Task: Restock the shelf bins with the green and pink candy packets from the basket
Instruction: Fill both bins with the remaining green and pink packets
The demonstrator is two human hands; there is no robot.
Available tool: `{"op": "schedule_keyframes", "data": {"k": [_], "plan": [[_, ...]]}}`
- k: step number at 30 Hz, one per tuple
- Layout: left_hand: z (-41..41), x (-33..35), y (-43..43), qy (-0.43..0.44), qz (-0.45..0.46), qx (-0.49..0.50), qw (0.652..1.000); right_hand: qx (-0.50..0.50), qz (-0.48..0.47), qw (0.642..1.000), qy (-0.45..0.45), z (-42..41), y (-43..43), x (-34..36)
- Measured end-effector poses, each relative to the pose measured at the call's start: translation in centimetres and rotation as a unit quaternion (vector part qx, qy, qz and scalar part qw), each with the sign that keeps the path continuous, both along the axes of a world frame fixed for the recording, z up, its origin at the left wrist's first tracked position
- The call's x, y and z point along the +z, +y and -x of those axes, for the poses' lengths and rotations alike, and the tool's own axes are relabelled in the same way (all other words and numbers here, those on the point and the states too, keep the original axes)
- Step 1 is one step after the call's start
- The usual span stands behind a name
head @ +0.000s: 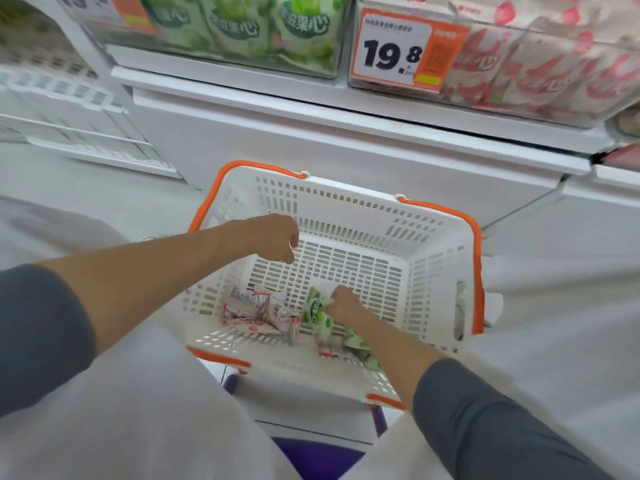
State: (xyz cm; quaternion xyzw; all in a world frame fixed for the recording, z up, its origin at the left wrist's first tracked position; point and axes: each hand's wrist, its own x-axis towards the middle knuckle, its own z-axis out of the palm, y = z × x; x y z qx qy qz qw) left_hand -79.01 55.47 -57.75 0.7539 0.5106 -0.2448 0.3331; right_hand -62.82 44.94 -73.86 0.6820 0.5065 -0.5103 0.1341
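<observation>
A white basket (349,206) with orange handles stands below the shelf. On its floor lie several pink candy packets (263,311) at the left and green candy packets (317,311) beside them. My right hand (341,303) reaches down into the basket and grips a green packet. My left hand (277,237) hovers above the basket's left side, fingers loosely curled, holding nothing. Up on the shelf, a clear bin of green packets (249,29) sits left of a clear bin of pink packets (540,64).
An orange and white price tag (405,51) reading 19.8 hangs between the two bins. The white shelf ledge (346,109) juts out over the basket. A white wire rack (69,109) stands at the left. A purple stool (322,455) shows beneath the basket.
</observation>
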Motion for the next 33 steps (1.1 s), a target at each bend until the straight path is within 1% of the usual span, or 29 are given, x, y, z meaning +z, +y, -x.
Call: {"op": "schedule_keyframes", "data": {"k": [1, 2, 4, 5, 7, 8, 9, 11, 13, 15, 18, 21, 23, 25, 27, 28, 30, 31, 33], "plan": [[0.0, 0.1, 0.2, 0.000, -0.007, -0.002, 1.000, -0.009, -0.037, 0.999, 0.023, -0.4, 1.9, 1.8], [-0.1, 0.3, 0.4, -0.002, -0.019, -0.007, 1.000, 0.010, -0.083, 0.996, 0.040, -0.8, 3.9, 4.1], [-0.4, 0.8, 0.7, -0.025, -0.036, -0.010, 0.999, 0.103, -0.155, 0.980, 0.063, -1.5, 7.6, 10.3], [-0.6, 1.2, 0.9, -0.058, -0.033, -0.016, 0.998, 0.140, -0.176, 0.972, 0.068, -1.7, 9.0, 13.7], [-1.1, 1.8, 1.1, -0.163, -0.006, -0.040, 0.986, 0.176, -0.204, 0.960, 0.071, -2.2, 10.7, 19.9], [-1.3, 2.2, 1.1, -0.195, -0.004, -0.044, 0.980, 0.171, -0.219, 0.958, 0.074, -2.3, 11.1, 22.6], [-1.6, 2.6, 1.3, -0.226, -0.008, -0.030, 0.974, 0.145, -0.236, 0.956, 0.094, -2.7, 11.4, 24.6], [-2.0, 4.1, 2.0, -0.284, -0.004, 0.056, 0.957, 0.048, -0.270, 0.950, 0.149, -3.7, 11.7, 27.0], [-2.3, 5.9, 2.3, -0.341, 0.012, 0.108, 0.934, -0.029, -0.303, 0.938, 0.168, -4.3, 12.0, 27.9], [-2.6, 7.4, 2.5, -0.371, 0.017, 0.115, 0.921, -0.047, -0.352, 0.923, 0.149, -4.0, 12.5, 28.2], [-2.4, 8.7, 2.5, -0.410, 0.024, 0.141, 0.901, -0.042, -0.421, 0.894, 0.145, -2.8, 13.5, 29.0], [-1.9, 9.4, 2.9, -0.452, -0.045, 0.183, 0.872, -0.030, -0.476, 0.868, 0.136, -2.0, 14.9, 30.3], [-1.4, 9.7, 3.5, -0.485, -0.079, 0.207, 0.846, -0.043, -0.483, 0.863, 0.141, -1.5, 15.8, 31.0], [-0.6, 10.3, 4.1, -0.496, -0.101, 0.226, 0.832, -0.066, -0.480, 0.862, 0.149, -0.7, 16.2, 31.9], [0.3, 11.2, 4.7, -0.500, -0.136, 0.245, 0.820, -0.112, -0.479, 0.851, 0.185, 0.0, 16.2, 33.1], [0.9, 11.7, 5.0, -0.506, -0.152, 0.261, 0.808, -0.140, -0.465, 0.846, 0.220, 0.2, 16.2, 33.6], [2.2, 12.8, 5.7, -0.522, -0.175, 0.292, 0.782, -0.167, -0.401, 0.850, 0.299, 0.9, 16.2, 34.7], [2.9, 13.6, 6.0, -0.528, -0.187, 0.299, 0.773, -0.167, -0.374, 0.854, 0.320, 1.4, 16.2, 35.2], [4.2, 14.9, 6.8, -0.521, -0.207, 0.300, 0.772, -0.159, -0.366, 0.857, 0.326, 2.9, 16.6, 35.8]]}}
